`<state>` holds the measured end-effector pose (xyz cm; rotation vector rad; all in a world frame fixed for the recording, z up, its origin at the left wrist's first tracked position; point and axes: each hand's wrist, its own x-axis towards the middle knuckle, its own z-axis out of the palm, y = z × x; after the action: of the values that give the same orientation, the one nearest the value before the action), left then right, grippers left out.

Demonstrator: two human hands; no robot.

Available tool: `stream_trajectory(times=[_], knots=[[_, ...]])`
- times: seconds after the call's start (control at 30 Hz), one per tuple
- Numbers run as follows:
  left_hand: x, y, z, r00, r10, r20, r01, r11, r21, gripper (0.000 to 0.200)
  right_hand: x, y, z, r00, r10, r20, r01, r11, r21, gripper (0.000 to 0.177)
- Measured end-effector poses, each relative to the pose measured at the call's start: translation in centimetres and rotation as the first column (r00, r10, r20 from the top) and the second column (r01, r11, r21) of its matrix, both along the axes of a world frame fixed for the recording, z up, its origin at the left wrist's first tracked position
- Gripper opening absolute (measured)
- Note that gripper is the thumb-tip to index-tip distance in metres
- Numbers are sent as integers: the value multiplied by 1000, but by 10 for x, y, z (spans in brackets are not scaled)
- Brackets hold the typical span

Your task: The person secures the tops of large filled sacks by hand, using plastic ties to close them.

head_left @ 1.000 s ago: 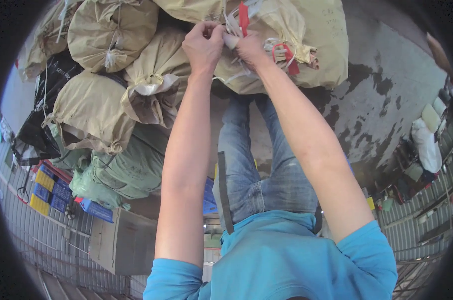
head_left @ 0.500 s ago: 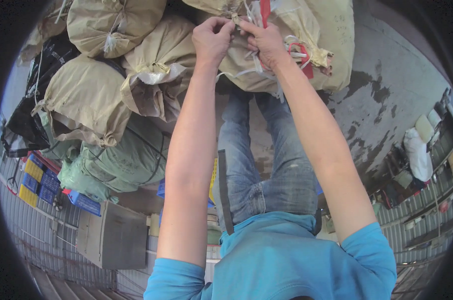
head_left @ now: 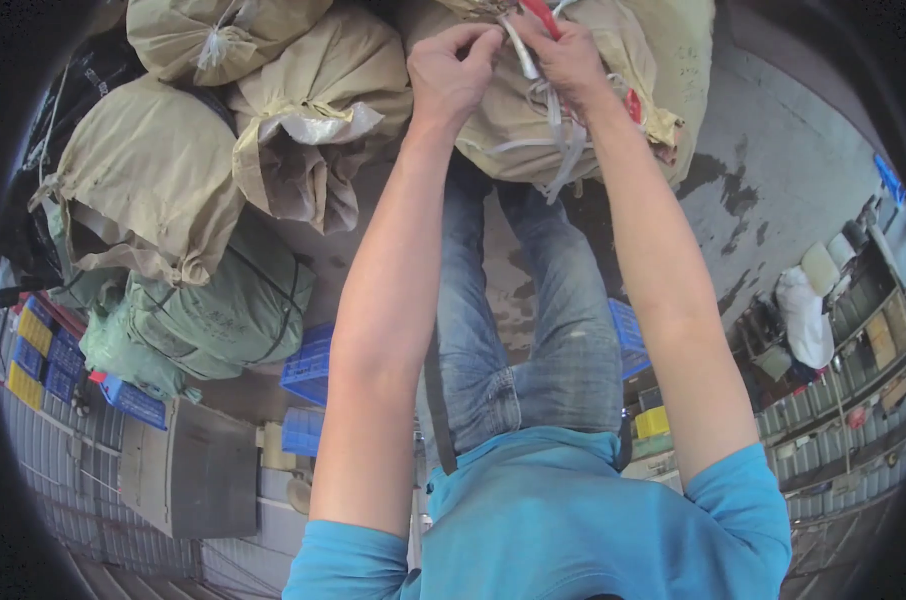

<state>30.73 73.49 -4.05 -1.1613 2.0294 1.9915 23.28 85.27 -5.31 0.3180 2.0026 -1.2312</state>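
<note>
At the top of the head view, a tan sack [head_left: 683,60] with a gathered, tied neck lies beneath both hands. My left hand [head_left: 455,75] is closed in a pinch by the neck; what its fingertips hold is too small to make out. My right hand [head_left: 571,65] is closed around a red strip [head_left: 541,14], which sticks out above its fingers. A white strip [head_left: 519,48] runs between the two hands. Loose white ties [head_left: 563,150] hang over the sack below my right hand.
Several more tan sacks [head_left: 148,165] are piled at the left, above a green bundle [head_left: 228,310] bound with dark straps. Blue crates [head_left: 309,365] stand behind my legs. A grey metal box [head_left: 198,470] is at the lower left. Wet patches mark the concrete floor [head_left: 773,150].
Both hands have shifted right, and the left has drawn slightly away from the sack's neck. The red strip now leans over instead of standing upright. The view has moved a little.
</note>
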Motion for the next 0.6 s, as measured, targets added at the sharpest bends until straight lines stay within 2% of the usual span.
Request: stream_trajectory(times=[0.1,0.2,0.3,0.5,0.6], knots=[[2,-2,-6,995,101,18,-102,994,44,13,1,3,-1,999,-13,44,18,994,-111,30],[1,1,-13,993,94,-66,-105,978,-179,14,2,7,-6,998,-13,67,23,987,-156,32],[-3,3,-18,994,28,-107,-65,933,-353,13,2,16,-26,998,2,68,14,973,-231,22],[-13,-4,-32,983,-150,-105,52,780,-624,9,4,22,-44,998,3,56,12,964,-266,22],[-16,-12,-44,950,-284,-127,79,616,-784,14,3,19,-35,999,25,31,-16,969,-245,25]])
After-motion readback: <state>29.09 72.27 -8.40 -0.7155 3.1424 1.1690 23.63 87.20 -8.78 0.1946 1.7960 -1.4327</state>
